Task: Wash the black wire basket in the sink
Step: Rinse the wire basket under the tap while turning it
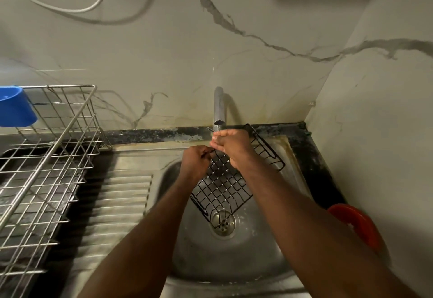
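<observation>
Black wire basket (222, 187) at centre frame, tilted over the round sink (210, 262), lowest corner just above the drain (222, 224), upper end up under the tap (219, 107). Left hand (195, 160) curled, pinching the basket's upper-left edge wire. Right hand (230, 147) directly below the spout, fingers curled over the top of the grid; gripping or only rubbing, hard to say through the blur. Silver dish rack (46, 168) at the left edge, blue cup (15, 107) hung on its far corner. Red round object (358, 225) at lower right, beside the sink.
</observation>
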